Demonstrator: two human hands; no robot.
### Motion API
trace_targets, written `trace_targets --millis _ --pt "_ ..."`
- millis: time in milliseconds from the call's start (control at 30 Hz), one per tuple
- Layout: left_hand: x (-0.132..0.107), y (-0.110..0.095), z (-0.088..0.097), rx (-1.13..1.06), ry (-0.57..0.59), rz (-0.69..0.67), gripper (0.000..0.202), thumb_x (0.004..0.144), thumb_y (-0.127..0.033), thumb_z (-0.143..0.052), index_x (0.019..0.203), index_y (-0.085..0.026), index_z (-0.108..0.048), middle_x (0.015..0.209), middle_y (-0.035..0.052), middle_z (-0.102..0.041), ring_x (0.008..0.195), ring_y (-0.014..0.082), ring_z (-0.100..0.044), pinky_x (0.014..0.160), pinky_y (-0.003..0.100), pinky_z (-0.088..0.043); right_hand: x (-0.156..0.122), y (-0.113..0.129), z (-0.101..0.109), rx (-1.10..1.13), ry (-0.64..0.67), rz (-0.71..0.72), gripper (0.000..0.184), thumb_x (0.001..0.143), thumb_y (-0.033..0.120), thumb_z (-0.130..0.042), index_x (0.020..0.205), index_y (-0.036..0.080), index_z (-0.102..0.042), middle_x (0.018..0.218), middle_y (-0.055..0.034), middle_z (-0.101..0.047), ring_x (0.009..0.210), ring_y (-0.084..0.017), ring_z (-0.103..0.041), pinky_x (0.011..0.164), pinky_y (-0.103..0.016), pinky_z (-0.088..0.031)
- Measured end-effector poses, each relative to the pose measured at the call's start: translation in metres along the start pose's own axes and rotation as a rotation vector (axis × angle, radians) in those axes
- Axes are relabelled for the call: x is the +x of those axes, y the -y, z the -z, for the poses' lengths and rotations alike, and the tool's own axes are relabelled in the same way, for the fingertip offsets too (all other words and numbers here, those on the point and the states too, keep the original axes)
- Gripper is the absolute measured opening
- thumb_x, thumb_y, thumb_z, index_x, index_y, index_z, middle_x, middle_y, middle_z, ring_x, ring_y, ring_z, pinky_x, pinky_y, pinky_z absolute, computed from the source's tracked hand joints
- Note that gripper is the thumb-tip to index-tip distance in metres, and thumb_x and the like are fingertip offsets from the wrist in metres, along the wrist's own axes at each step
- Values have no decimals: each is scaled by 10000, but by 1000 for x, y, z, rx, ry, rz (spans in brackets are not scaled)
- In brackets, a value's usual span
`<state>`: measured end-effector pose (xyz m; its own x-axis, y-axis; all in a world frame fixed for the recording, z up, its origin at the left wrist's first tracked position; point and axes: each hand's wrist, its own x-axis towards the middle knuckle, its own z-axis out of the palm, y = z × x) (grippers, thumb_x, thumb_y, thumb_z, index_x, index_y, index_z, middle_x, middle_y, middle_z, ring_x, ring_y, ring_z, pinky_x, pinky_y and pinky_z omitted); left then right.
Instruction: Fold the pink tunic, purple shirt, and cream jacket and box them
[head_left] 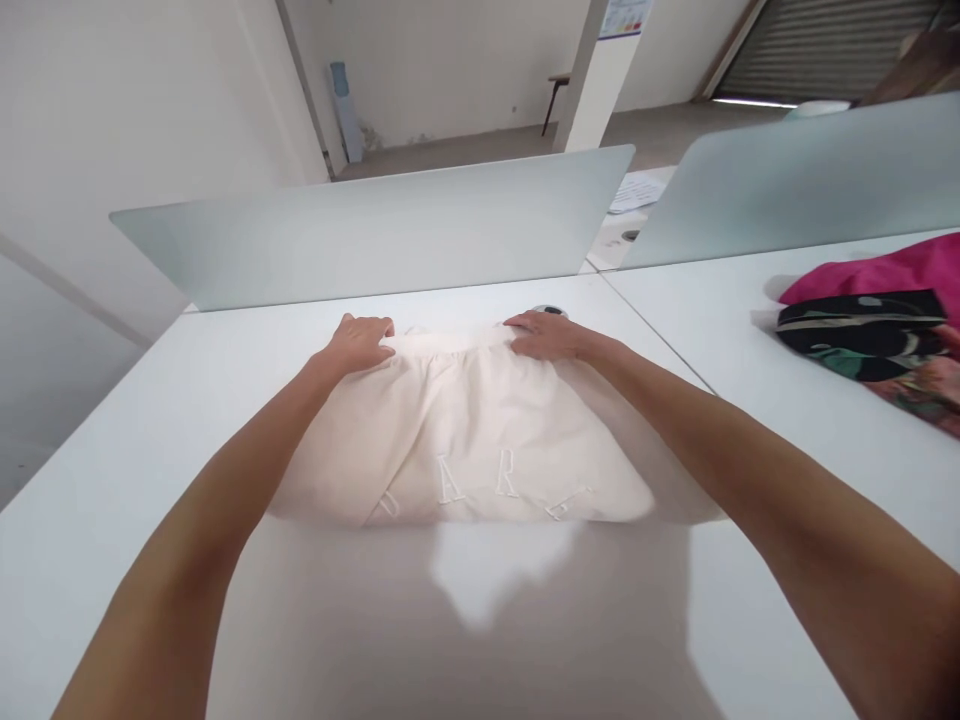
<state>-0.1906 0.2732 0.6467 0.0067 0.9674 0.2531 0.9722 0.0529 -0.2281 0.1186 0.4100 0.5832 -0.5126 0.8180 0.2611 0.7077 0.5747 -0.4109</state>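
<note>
Likely light and limp, the cream cloth garment with embroidered letters (480,420) is best held by its gathered band (450,344), where left hand (361,343) and right hand (549,336) pinch, fingers nearly closed. It lies on a white tabletop (172,420).

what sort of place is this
Probably an office or small workroom in a commercial unit, judging by the frosted, pale-green glass divider panels at the desk's far edge, what looks like a white water cooler with a blue bottle, and the grey, slatted roller shutter beyond.
</note>
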Motion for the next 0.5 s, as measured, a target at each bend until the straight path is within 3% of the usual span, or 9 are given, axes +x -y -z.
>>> trace_targets --millis 100,200,333,400,500 --pt "-7 4 10 -72 -49 10 287 907 -287 -495 1054 -232 -736 1103 66 -740 1062 280 -675 1136 485 -363 -1 4 1 -59 -33 7 689 856 403 -643 1523 232 -602 1467 -117 -627 1304 -338 -598 1065 -433 -512" --pt "-11 5 28 -155 -166 11 319 941 -327 -505 1123 -252 -756 1184 48 -739 1169 298 -644 1169 474 -350 -5 2 5 -131 -124 34 639 832 381 -684 1446 202 -672 1270 -125 -716 1183 -330 -647 1066 -441 -500" --pt "-2 2 45 -180 -211 41 360 985 -310 -495 1238 -237 -741 1321 63 -715 1280 316 -583 1167 475 -349 -12 -9 16 -85 -300 55 409 852 330 -640 1209 192 -783 1161 -91 -750 1131 -295 -668 1065 -406 -491" --pt "9 2 39 -183 -188 58 359 988 -274 -495 1241 -210 -743 1324 81 -724 1281 311 -589 1178 480 -334 -13 -14 20 -8 -364 28 324 893 305 -591 1112 182 -795 1119 -89 -760 1053 -261 -683 976 -370 -518" --pt "26 1 11 -169 -142 67 322 957 -238 -522 1157 -190 -770 1278 110 -746 1238 312 -643 1194 484 -320 -11 -18 17 29 -370 -18 299 924 292 -571 1089 168 -787 1112 -104 -760 992 -243 -684 921 -360 -522"
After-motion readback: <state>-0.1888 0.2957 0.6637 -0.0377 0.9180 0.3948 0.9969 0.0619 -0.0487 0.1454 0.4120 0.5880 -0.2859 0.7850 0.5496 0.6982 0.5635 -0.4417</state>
